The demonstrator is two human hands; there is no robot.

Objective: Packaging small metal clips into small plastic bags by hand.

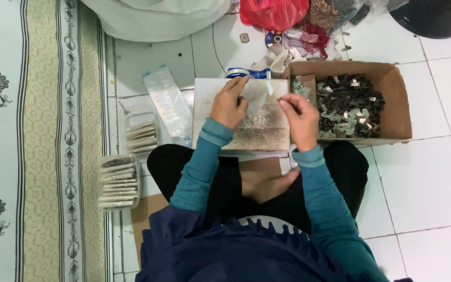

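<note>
My left hand (229,104) rests on a worn beige board (210,94) lying on the floor in front of my crossed legs, and its fingers pinch a thin clear plastic sleeve near the board's far edge. My right hand (298,119) hovers over the board's right side with fingers pinched on a small item too tiny to identify. A pile of fine silvery bits (259,121) lies on the board between the hands.
A cardboard box (398,99) full of small dark and green pieces stands to the right. Clear plastic bags (168,102) and two trays of stacked packets (120,181) lie to the left, beside a patterned rug (37,141). A tape dispenser (246,72) and red bag (272,13) sit beyond the board.
</note>
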